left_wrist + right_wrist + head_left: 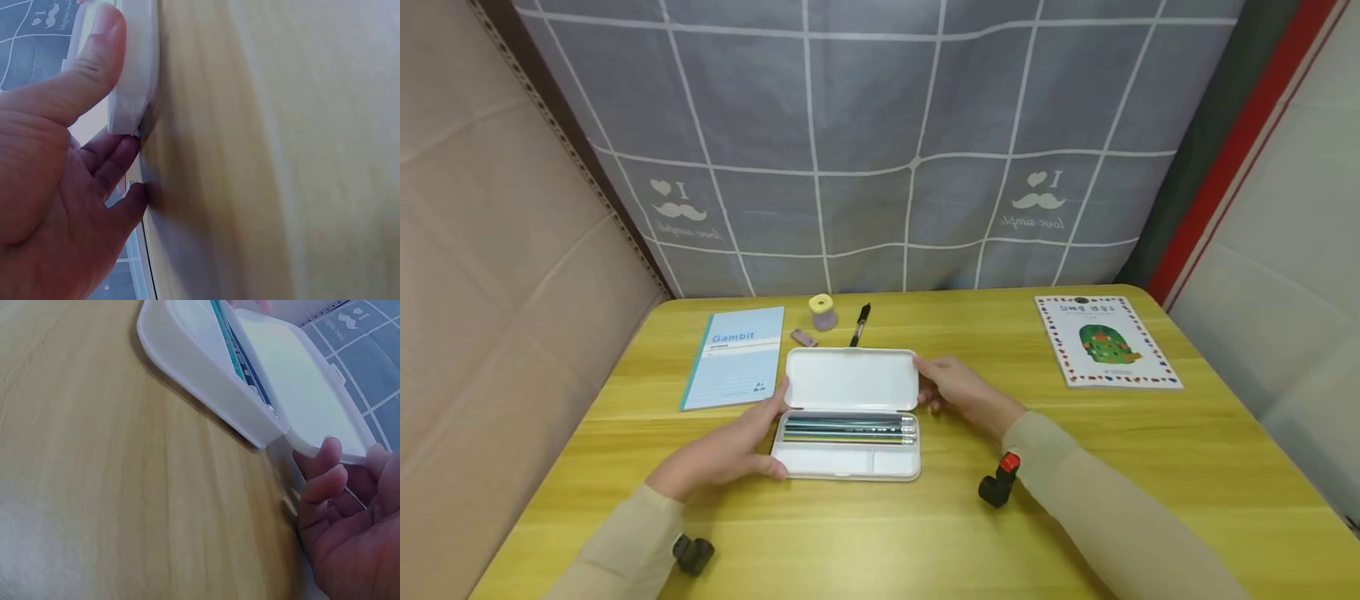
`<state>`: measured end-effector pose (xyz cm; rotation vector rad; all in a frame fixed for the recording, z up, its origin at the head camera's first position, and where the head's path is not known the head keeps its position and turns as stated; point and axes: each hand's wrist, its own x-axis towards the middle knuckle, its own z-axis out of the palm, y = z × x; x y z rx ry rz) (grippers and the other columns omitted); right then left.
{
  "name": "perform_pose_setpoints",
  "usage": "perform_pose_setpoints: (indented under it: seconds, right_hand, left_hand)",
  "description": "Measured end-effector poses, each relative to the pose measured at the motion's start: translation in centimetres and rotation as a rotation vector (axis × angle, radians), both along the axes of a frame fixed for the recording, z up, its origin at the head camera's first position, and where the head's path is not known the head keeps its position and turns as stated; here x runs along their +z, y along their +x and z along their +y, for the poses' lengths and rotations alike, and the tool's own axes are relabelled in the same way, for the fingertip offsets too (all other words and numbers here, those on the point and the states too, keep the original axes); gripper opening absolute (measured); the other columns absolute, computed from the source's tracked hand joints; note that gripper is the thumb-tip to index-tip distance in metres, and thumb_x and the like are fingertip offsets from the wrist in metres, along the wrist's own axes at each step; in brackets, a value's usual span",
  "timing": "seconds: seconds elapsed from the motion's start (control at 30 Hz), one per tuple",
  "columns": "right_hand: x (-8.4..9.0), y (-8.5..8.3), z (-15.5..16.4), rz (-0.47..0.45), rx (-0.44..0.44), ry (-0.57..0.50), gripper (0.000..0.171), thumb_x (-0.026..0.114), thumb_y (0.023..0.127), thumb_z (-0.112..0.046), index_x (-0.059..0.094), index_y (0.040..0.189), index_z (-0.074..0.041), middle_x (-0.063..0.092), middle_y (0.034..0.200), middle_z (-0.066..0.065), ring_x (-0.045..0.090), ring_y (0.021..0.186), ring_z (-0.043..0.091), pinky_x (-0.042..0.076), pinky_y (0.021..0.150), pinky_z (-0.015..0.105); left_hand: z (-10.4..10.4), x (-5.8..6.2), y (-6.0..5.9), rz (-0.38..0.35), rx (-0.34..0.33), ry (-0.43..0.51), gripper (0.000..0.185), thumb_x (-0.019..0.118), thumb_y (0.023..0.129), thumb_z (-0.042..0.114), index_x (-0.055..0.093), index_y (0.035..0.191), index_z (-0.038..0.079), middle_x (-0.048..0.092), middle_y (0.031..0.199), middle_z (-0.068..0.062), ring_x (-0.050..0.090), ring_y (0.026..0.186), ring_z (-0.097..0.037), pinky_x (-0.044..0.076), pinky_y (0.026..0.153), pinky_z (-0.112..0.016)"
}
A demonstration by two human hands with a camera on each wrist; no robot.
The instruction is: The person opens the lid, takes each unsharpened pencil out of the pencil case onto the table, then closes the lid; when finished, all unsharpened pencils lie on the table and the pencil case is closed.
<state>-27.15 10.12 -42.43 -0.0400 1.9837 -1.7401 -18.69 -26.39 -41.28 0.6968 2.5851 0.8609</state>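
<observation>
A white pencil case (827, 460) lies open in the middle of the table, its lid (852, 379) swung up on the far side. Several pencils (848, 430) with pale eraser ends lie side by side in the back compartment. My left hand (730, 450) holds the case by its left side, thumb at the near corner and fingers farther back. In the left wrist view, the thumb lies against the white case (134, 69). My right hand (958, 387) pinches the right edge of the lid, also seen in the right wrist view with fingertips at the lid's corner (306, 394).
Left of the case lies a blue Gambit notebook (733, 358). Behind it are a small eraser (803, 337), a yellow-topped lilac container (823, 312) and a black pen (861, 325). A white booklet (1108, 342) lies at the back right, before a grey gridded curtain (865, 150).
</observation>
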Motion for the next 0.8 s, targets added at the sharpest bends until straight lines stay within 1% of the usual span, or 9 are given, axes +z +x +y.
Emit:
perform_pose_setpoints:
  seconds: [0.07, 0.2, 0.3, 0.33, 0.43, 0.57, 0.67, 0.73, 0.8]
  right_hand:
    - [-0.3, -0.1, 0.1, -0.018, -0.012, -0.014, 0.039, 0.049, 0.113, -0.030, 0.069, 0.103, 0.002, 0.060, 0.073, 0.005, 0.054, 0.063, 0.011, 0.045, 0.056, 0.022]
    - [-0.8, -0.2, 0.3, -0.024, -0.040, -0.002, 0.036, 0.055, 0.110, -0.026, 0.072, 0.112, 0.006, 0.064, 0.076, 0.005, 0.056, 0.065, 0.011, 0.046, 0.057, 0.021]
    - [-1.0, -0.2, 0.2, 0.003, -0.062, 0.035, 0.036, 0.060, 0.108, -0.026, 0.072, 0.119, 0.006, 0.067, 0.077, 0.007, 0.058, 0.064, 0.011, 0.046, 0.056, 0.021]
    - [-1.0, -0.1, 0.2, 0.021, -0.073, 0.057, 0.036, 0.062, 0.107, -0.026, 0.072, 0.120, 0.006, 0.067, 0.079, 0.007, 0.058, 0.063, 0.011, 0.046, 0.055, 0.022]
    - [-0.7, 0.2, 0.1, 0.127, -0.147, 0.167, 0.033, 0.069, 0.103, -0.028, 0.075, 0.116, 0.001, 0.068, 0.081, 0.008, 0.058, 0.061, 0.012, 0.045, 0.052, 0.023]
    - [0.6, 0.8, 0.0, 0.402, -0.217, 0.344, 0.018, 0.077, 0.097, -0.026, 0.078, 0.102, -0.008, 0.071, 0.085, 0.004, 0.059, 0.066, 0.015, 0.046, 0.056, 0.026]
    - [1.7, 1.8, -0.4, 0.600, -0.132, 0.435, 0.009, 0.081, 0.094, -0.024, 0.083, 0.096, -0.015, 0.075, 0.087, -0.004, 0.059, 0.071, 0.014, 0.048, 0.061, 0.027]
    - [2.2, 2.5, -0.9, 0.681, -0.021, 0.457, 0.005, 0.082, 0.092, -0.022, 0.084, 0.095, -0.018, 0.077, 0.088, -0.007, 0.060, 0.072, 0.011, 0.050, 0.063, 0.028]
    - [2.5, 3.3, -1.4, 0.713, 0.079, 0.471, 0.004, 0.083, 0.091, -0.021, 0.085, 0.094, -0.019, 0.078, 0.088, -0.010, 0.061, 0.070, 0.007, 0.050, 0.063, 0.026]
  left_hand:
    - [0.1, 0.2, 0.0, -0.002, -0.016, -0.020, 0.129, 0.083, 0.086, 0.040, -0.011, 0.164, -0.001, 0.042, 0.154, -0.022, 0.028, 0.150, -0.041, 0.023, 0.120, -0.063]
    - [0.4, 0.5, -0.1, -0.030, -0.014, -0.058, 0.128, 0.082, 0.085, 0.040, -0.009, 0.163, -0.005, 0.026, 0.164, -0.031, 0.018, 0.153, -0.050, 0.019, 0.120, -0.066]
    - [0.6, 0.7, -0.3, -0.059, -0.002, -0.072, 0.129, 0.083, 0.084, 0.040, -0.009, 0.163, -0.005, 0.012, 0.168, -0.033, 0.009, 0.153, -0.053, 0.016, 0.120, -0.068]
    - [0.6, 0.7, -0.3, -0.064, -0.001, -0.072, 0.130, 0.083, 0.083, 0.040, -0.009, 0.163, -0.005, 0.011, 0.168, -0.034, 0.009, 0.153, -0.054, 0.016, 0.120, -0.068]
    - [0.7, 0.8, -0.3, -0.078, 0.008, -0.075, 0.131, 0.084, 0.082, 0.040, -0.008, 0.163, -0.005, 0.008, 0.168, -0.035, 0.008, 0.153, -0.055, 0.016, 0.120, -0.068]
    - [0.8, 0.9, -0.2, -0.094, 0.009, -0.075, 0.129, 0.084, 0.084, 0.038, -0.009, 0.163, -0.004, 0.005, 0.168, -0.035, 0.006, 0.153, -0.055, 0.015, 0.120, -0.069]
    - [0.8, 1.0, -0.2, -0.110, 0.013, -0.071, 0.127, 0.083, 0.086, 0.037, -0.009, 0.163, -0.004, 0.002, 0.168, -0.034, 0.004, 0.154, -0.054, 0.015, 0.120, -0.069]
    - [0.8, 1.0, -0.2, -0.118, 0.018, -0.066, 0.127, 0.083, 0.086, 0.036, -0.009, 0.164, -0.003, 0.001, 0.169, -0.034, 0.004, 0.154, -0.054, 0.015, 0.120, -0.069]
    - [0.7, 1.0, -0.2, -0.123, 0.025, -0.064, 0.127, 0.083, 0.086, 0.036, -0.009, 0.164, -0.002, 0.000, 0.168, -0.034, 0.003, 0.153, -0.055, 0.015, 0.120, -0.069]
